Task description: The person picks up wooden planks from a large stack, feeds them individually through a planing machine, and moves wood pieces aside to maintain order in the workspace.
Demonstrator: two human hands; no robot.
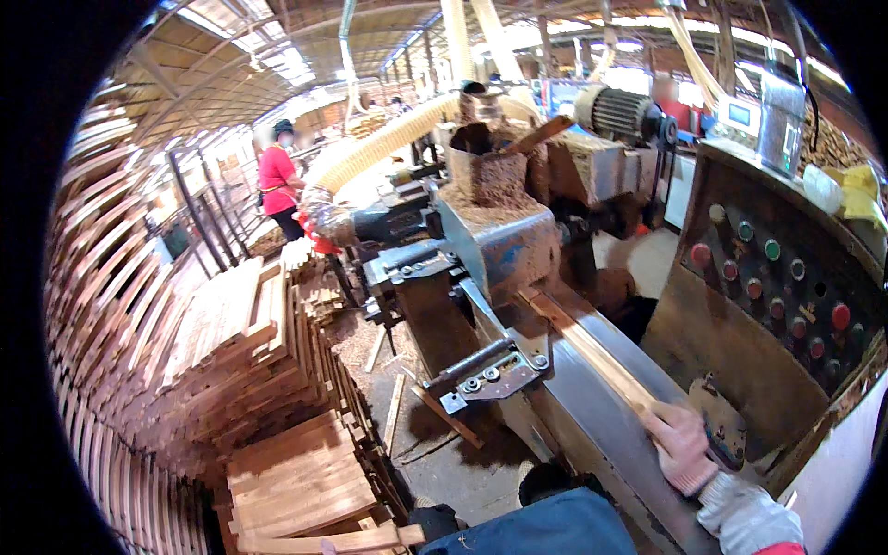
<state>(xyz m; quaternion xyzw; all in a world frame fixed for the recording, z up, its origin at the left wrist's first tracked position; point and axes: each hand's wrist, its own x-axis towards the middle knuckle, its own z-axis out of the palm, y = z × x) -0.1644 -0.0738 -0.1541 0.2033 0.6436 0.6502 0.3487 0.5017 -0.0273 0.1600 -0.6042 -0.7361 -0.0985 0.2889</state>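
Right hand (682, 447), in a pink knit glove, has its fingers closed over the near end of a long, pale wooden slat (592, 353). The slat lies lengthwise on the grey steel machine bed (592, 416), pointing toward the sawdust-covered cutter housing (495, 231). Left hand not visible. Stacked wooden slats (277, 398) stand to the left.
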